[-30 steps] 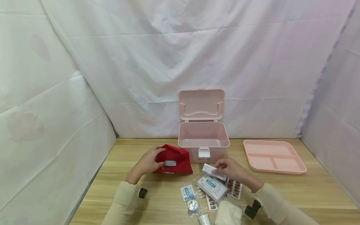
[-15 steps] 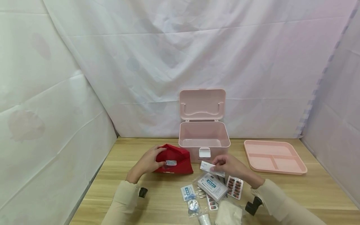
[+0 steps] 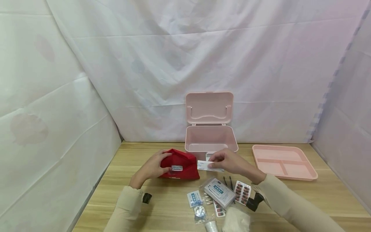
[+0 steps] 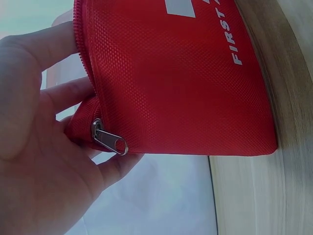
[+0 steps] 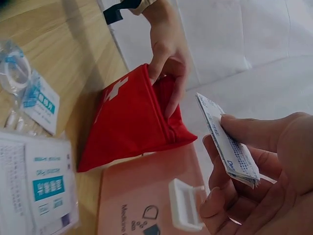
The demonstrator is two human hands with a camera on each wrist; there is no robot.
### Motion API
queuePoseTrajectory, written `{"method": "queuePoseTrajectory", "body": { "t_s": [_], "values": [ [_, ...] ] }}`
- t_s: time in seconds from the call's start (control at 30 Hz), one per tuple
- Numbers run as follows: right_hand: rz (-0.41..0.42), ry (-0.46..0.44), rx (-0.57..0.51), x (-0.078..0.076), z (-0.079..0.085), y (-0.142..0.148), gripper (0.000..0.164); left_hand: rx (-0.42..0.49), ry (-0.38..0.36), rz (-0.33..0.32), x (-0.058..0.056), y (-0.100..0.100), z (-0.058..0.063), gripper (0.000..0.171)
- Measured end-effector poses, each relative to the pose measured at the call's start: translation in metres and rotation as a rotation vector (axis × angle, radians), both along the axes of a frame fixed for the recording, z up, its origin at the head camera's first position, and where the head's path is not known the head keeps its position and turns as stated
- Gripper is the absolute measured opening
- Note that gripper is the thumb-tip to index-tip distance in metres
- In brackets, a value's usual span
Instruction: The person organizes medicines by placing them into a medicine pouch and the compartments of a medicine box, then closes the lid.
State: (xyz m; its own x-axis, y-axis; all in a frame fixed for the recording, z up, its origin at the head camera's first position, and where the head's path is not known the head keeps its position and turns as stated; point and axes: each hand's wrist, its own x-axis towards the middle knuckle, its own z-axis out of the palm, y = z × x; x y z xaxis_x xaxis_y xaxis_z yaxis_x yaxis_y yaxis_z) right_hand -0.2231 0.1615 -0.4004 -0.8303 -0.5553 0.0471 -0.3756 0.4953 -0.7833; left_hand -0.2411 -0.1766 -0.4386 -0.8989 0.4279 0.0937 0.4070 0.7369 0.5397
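The left hand (image 3: 154, 166) grips the gaping pouch (image 3: 189, 172), left of the box (image 3: 209, 108) and nearer; the right hand (image 3: 230, 162) pinches the packets (image 3: 202, 165) just right of the pouch, with the tray (image 3: 285, 154) farther right

The pale wood-grain bench (image 3: 162, 206) is occupied towards the back by an open pink plastic box (image 3: 211, 137), with a pink plastic three-compartment tray (image 3: 284, 153) laid to its right. A red fabric zip pouch (image 3: 185, 170) is set at the box's left. In front are strewn a silver blister sheet of dark red capsules (image 3: 242, 192), a small square white-and-blue packet (image 3: 193, 197), a clear-wrapped round roll (image 3: 199, 211) and a cream-coloured soft pack (image 3: 236, 220).
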Motion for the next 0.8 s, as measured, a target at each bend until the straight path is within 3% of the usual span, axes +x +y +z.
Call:
{"method": "queuePoseTrajectory", "body": {
  "t_s": [0.27, 0.8],
  "values": [
    [0.01, 0.047, 0.017, -0.006, 0.015, -0.026, 0.007, -0.007, -0.007, -0.006, 0.001, 0.0, 0.001, 0.059],
    [0.025, 0.011, 0.001, -0.02, 0.028, -0.07, 0.009, -0.032, -0.018, 0.016, 0.002, 0.002, 0.004, 0.061]
  ]
}}
